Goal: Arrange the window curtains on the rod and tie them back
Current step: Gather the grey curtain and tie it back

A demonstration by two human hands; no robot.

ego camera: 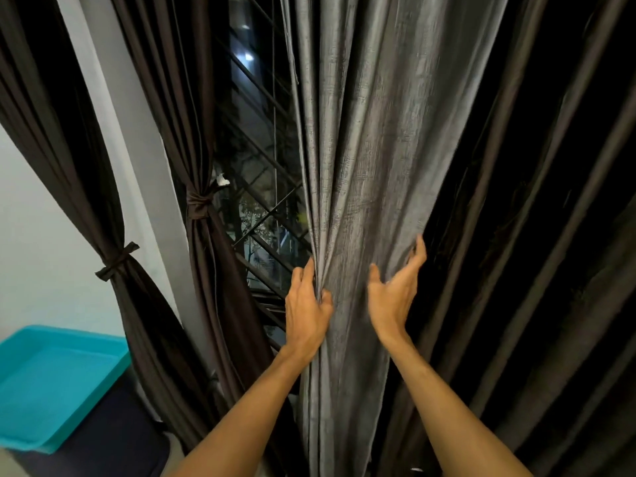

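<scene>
Straight ahead hangs the grey curtain [361, 149], shiny and deeply pleated, before the window [261, 160]. Left hand [307, 306] pinches its gathered left edge; right hand [394, 294] spreads wide, fingers [418, 253] touching its right fold.

Colours: centre curtain panel [361, 132] was silver-grey w/ fine slubbed vertical streaks; tied-back curtains [192, 139] at left and the drape [550, 208] at right were plain dk brown, window grille [256, 86] black diagonal lattice, wall [34, 218] white, tub lid [58, 380] teal.

Left hand [307, 306] curled, right hand [395, 292] splayed.
</scene>
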